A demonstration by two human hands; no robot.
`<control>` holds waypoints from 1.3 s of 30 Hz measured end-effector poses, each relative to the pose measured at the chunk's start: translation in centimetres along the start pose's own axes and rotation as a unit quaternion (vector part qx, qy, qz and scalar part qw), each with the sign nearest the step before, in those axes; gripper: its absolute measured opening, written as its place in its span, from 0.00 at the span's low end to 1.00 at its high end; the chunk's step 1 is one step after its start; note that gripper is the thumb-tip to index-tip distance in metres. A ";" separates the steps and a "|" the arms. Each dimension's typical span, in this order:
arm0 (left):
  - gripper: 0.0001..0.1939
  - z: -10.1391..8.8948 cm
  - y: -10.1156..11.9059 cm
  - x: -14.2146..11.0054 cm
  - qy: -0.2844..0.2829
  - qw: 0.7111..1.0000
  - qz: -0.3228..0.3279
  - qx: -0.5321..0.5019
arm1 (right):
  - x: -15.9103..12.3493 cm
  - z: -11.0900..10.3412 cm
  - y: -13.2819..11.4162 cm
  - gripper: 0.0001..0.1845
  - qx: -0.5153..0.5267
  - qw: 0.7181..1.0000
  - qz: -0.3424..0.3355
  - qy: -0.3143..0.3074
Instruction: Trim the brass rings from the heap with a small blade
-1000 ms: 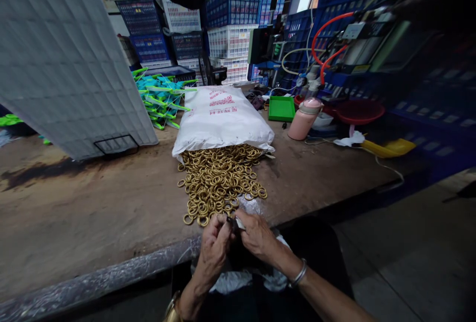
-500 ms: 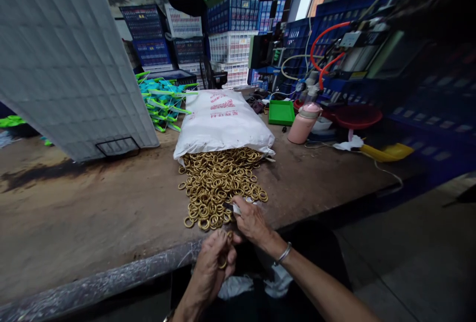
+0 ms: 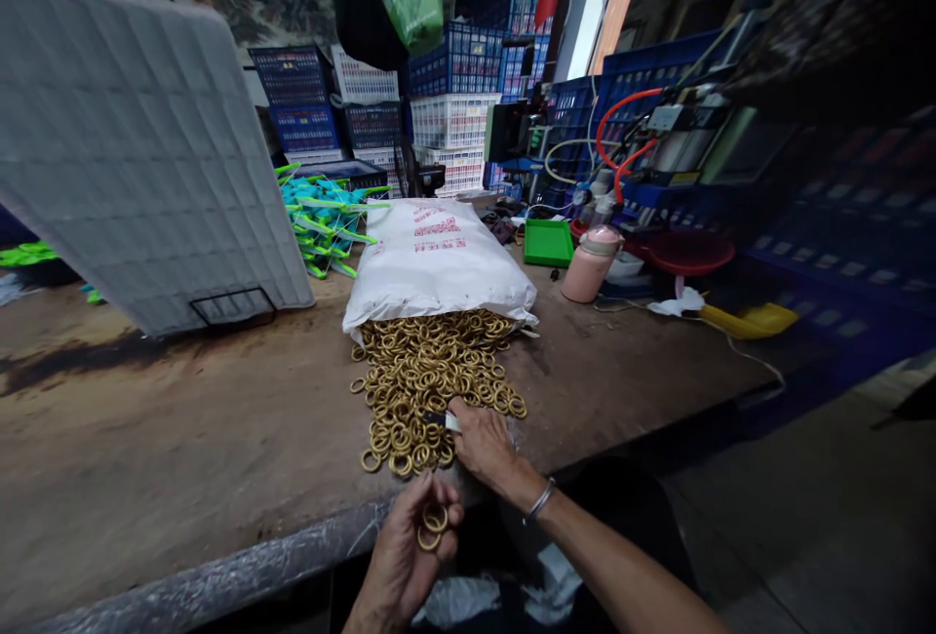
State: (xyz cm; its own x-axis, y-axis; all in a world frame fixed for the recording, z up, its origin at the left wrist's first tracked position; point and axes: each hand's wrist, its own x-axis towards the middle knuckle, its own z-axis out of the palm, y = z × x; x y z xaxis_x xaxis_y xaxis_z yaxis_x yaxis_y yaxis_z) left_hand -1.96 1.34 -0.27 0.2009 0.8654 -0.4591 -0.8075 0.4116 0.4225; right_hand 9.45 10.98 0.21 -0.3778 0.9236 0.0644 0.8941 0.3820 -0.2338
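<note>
My left hand (image 3: 402, 546) is curled palm up at the table's front edge, with gold-coloured rings (image 3: 434, 518) in its fingers; two show plainly. My right hand (image 3: 487, 444) is closed on a small tool with a black end and a white part (image 3: 452, 421); its exact kind is unclear. The black end lies over the front right of a heap of loose gold-coloured rings (image 3: 416, 385). These spill from the mouth of a white printed sack (image 3: 446, 273) lying on the table.
A pale ribbed panel (image 3: 146, 156) stands at the left of the brown table (image 3: 182, 458). Behind it lie blue and green plastic pieces (image 3: 322, 215). Toward the right are a green tray (image 3: 548, 242), a pink bottle (image 3: 591, 268) and a yellow scoop (image 3: 753, 320). Stacked crates (image 3: 453, 122) fill the back.
My hands have moved apart. The right one has shifted slightly left over the heap with the tool; the left has turned, showing two rings in its fingers. The camera view has tilted up a little.
</note>
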 end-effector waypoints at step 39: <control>0.13 2.9 0.7 2.8 0.037 0.899 0.209 0.383 | -2.4 -0.7 1.1 0.14 0.537 0.838 0.087 -0.041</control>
State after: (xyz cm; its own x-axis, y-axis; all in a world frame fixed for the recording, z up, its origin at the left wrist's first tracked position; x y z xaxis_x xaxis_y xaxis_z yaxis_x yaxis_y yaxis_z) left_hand -0.36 4.85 1.05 -0.0924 0.9805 -0.1735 -0.1787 0.1551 0.9716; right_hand 11.54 9.23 0.42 -0.3192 0.9404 -0.1170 0.2219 -0.0458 -0.9740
